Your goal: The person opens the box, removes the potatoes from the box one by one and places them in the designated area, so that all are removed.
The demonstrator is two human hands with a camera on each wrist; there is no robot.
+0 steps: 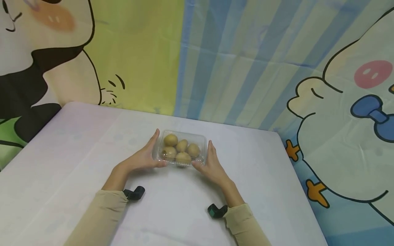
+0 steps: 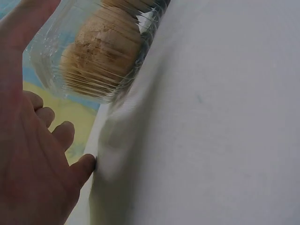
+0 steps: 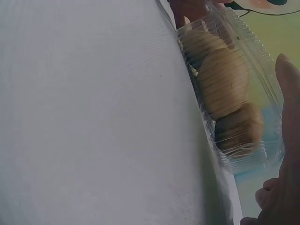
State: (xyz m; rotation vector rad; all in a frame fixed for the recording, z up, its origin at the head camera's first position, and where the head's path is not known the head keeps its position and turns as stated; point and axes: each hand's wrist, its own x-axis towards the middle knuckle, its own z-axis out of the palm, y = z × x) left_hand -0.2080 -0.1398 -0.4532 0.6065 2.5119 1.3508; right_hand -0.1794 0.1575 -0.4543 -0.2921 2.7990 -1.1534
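A clear plastic clamshell box (image 1: 202, 145) sits near the back of the white table, between both hands. Several round, yellow-brown pieces (image 1: 183, 158) lie inside; they resemble potatoes or mushrooms, but the kind is uncertain. At the box's left side is my left hand (image 1: 142, 159), fingers extended along it and thumb at the front left corner. My right hand (image 1: 214, 168) mirrors this on the right, thumb at the front right corner, fingers pointing up the side. Ridged box walls (image 2: 44, 65) show close in the left wrist view. A straight right thumb (image 3: 287, 89) stands beside the box in the right wrist view.
The white-covered table (image 1: 261, 171) ends at a cloth backdrop (image 1: 215, 61) with cartoon figures and blue stripes. Small black wrist cameras (image 1: 135, 193) are worn at the cuffs of the beige sleeves (image 1: 98, 218).
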